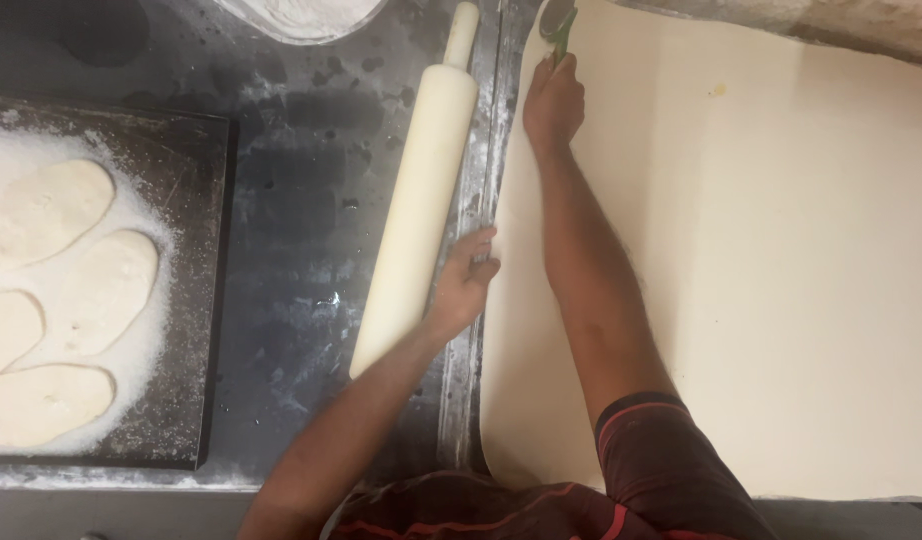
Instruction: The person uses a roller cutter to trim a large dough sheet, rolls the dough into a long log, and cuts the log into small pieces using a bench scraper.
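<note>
A large sheet of pale dough [761, 270] covers the right side of the counter. My right hand [554, 100] is stretched to the sheet's far left corner, closed on a green-handled wheel cutter [558, 20] at the dough's edge. My left hand [464, 280] rests with fingers spread on the sheet's left edge, beside a long white rolling pin [418, 195] that lies at a slant on the metal.
A dark tray [206, 300] at the left holds flour and several flat oval dough pieces [106, 290]. A bowl of flour [301, 15] sits at the top edge. The floured metal counter [301, 180] runs between tray and dough.
</note>
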